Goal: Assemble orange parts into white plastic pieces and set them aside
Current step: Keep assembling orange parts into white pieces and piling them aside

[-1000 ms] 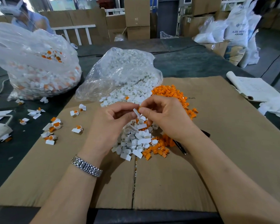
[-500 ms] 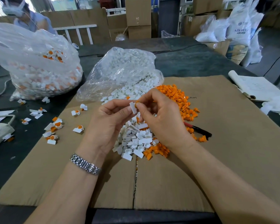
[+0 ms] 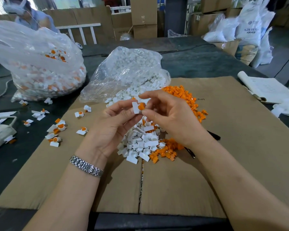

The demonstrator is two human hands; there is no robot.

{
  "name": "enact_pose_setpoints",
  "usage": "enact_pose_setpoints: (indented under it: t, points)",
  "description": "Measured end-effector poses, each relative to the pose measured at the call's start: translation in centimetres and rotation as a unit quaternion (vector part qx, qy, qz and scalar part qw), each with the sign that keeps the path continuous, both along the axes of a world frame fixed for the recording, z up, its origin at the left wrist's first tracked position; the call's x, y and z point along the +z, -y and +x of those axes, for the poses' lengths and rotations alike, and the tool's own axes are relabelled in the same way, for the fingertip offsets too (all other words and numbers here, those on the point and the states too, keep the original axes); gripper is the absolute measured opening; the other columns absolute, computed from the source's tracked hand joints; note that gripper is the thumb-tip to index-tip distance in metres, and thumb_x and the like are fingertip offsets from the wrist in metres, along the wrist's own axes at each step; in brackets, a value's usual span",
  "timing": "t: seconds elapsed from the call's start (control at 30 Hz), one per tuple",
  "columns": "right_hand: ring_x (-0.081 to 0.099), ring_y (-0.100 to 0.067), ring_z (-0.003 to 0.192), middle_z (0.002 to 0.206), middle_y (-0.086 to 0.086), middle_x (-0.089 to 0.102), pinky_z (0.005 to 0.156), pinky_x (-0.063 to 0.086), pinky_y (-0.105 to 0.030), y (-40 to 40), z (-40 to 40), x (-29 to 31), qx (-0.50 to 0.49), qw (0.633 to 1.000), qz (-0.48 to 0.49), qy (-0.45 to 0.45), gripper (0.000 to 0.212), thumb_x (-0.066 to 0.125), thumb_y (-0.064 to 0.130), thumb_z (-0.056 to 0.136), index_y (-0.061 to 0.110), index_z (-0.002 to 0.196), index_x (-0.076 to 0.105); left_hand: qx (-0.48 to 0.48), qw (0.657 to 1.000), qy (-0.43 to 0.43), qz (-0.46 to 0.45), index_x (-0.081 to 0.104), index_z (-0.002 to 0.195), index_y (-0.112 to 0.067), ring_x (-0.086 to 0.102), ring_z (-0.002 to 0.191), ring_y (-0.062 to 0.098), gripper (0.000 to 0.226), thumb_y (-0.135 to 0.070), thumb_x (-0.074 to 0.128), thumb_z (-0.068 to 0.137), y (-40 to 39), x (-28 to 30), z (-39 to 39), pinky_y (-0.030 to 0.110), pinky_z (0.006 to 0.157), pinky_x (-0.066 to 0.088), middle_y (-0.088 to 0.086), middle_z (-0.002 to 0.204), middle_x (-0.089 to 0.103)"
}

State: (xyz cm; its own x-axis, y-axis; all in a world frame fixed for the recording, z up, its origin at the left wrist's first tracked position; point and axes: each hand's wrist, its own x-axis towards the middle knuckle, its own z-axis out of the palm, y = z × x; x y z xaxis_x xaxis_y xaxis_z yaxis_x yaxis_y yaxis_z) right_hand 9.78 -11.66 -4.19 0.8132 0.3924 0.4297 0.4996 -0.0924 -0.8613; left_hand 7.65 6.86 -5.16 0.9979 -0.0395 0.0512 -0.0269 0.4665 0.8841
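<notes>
My left hand (image 3: 114, 124) pinches a white plastic piece (image 3: 135, 107) between thumb and fingers, held up above the pile. An orange part (image 3: 141, 106) sits in that piece, and my right hand (image 3: 170, 117) grips it from the right with thumb and forefinger. Below my hands lies a heap of loose white pieces (image 3: 140, 142) mixed with orange parts (image 3: 167, 150). A larger orange pile (image 3: 187, 97) lies behind my right hand. Finished white-and-orange pieces (image 3: 57, 130) are scattered to the left.
Everything rests on a flattened cardboard sheet (image 3: 223, 147) on a dark table. An open clear bag of white pieces (image 3: 128, 72) lies behind my hands, a bag of assembled pieces (image 3: 40, 69) at far left. A black pen (image 3: 213, 135) pokes out under my right wrist. Papers (image 3: 267, 87) lie right. Another person (image 3: 28, 15) stands back left.
Both hands have risen from the pile with the white piece. The orange part, hidden before, now shows seated against the white piece between my fingers.
</notes>
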Motion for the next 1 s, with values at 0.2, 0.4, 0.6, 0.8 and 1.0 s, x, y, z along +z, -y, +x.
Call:
enact_pose_setpoints:
  t: [0.2,0.4,0.6,0.8,1.0]
  points:
    - [0.069,-0.017,0.083,0.089,0.0,0.069,0.081,0.058,-0.04,0.27,0.14,-0.4,-0.047,0.997,-0.039,0.04,0.021,0.072,0.012,0.092,0.015,0.113,0.071,0.007,0.999,-0.01,0.038,0.083,0.088,-0.01,0.077,0.085,0.021,0.018,-0.005,0.075,0.072,0.37,0.05,-0.09,0.024,0.074,0.06,0.011,0.095,0.079]
    - [0.066,-0.014,0.082,0.091,0.001,0.068,0.077,0.056,-0.033,0.03,0.23,-0.82,-0.1,0.983,-0.076,0.134,0.021,0.073,0.01,0.09,0.012,0.111,0.071,0.016,0.998,-0.015,0.061,0.082,0.087,-0.004,0.071,0.066,0.019,0.013,-0.011,0.075,0.079,0.32,0.26,-0.14,0.022,0.062,0.059,0.014,0.081,0.075]
    - [0.066,-0.013,0.079,0.089,-0.003,0.069,0.074,0.056,-0.028,-0.28,0.16,-0.95,-0.123,0.966,-0.106,0.201,0.019,0.075,0.009,0.088,0.008,0.107,0.072,0.048,0.995,-0.015,0.08,0.083,0.078,-0.009,0.073,0.065,0.019,0.007,-0.01,0.076,0.076,0.63,0.34,-0.27,0.02,0.062,0.058,0.013,0.076,0.076]
    - [0.065,-0.012,0.079,0.09,-0.002,0.069,0.074,0.055,-0.024,-0.33,0.14,-0.88,-0.13,0.963,-0.104,0.211,0.018,0.074,0.007,0.088,0.007,0.107,0.073,0.058,0.995,-0.005,0.084,0.082,0.078,-0.008,0.073,0.066,0.021,0.006,-0.006,0.076,0.077,0.84,0.48,-0.4,0.022,0.064,0.059,0.014,0.076,0.075]
    - [0.064,-0.011,0.078,0.089,-0.002,0.067,0.074,0.055,-0.024,-0.36,0.1,-0.8,-0.126,0.96,-0.111,0.223,0.018,0.074,0.005,0.088,0.007,0.106,0.073,0.047,0.995,-0.022,0.085,0.082,0.076,-0.008,0.074,0.065,0.021,0.006,-0.006,0.077,0.075,0.63,0.58,-0.29,0.021,0.061,0.058,0.015,0.076,0.076]
